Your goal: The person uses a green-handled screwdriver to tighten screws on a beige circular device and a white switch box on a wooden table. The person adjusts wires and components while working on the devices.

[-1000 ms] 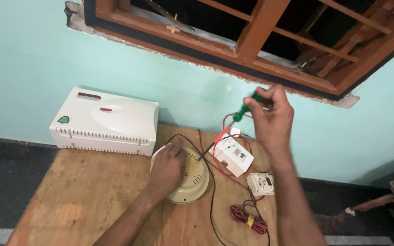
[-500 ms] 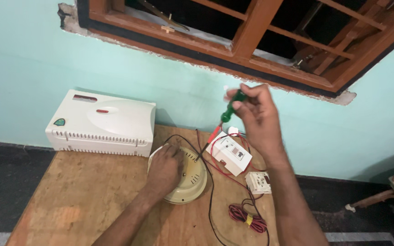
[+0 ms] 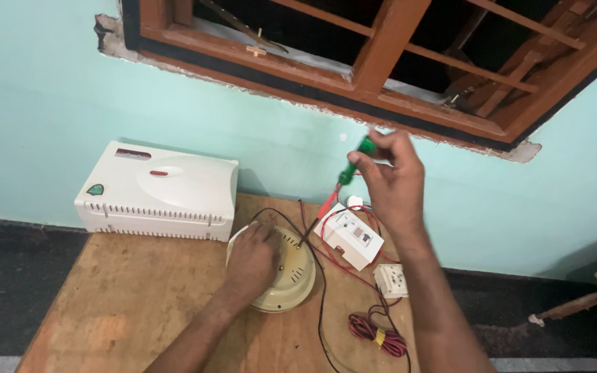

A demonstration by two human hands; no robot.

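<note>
My left hand (image 3: pixel 251 259) rests flat on a round cream plastic fitting (image 3: pixel 293 280) lying on the wooden table (image 3: pixel 126 304), pressing it down. My right hand (image 3: pixel 392 178) is raised above it and grips the green handle of a screwdriver (image 3: pixel 343 176). The screwdriver's shaft slants down to the left, and its tip meets the top of the cream fitting near my left hand. A black wire (image 3: pixel 321 304) runs across the fitting and down the table.
A white boxy appliance (image 3: pixel 157 193) stands against the turquoise wall at the left. A white switch box (image 3: pixel 349 238), a small white socket (image 3: pixel 392 280) and a coil of red wire (image 3: pixel 374 331) lie right of the fitting. A wooden window frame (image 3: pixel 381 62) is above.
My right hand has moved left and down with the screwdriver, bringing its tip onto the cream fitting. My left hand has stayed on the fitting.
</note>
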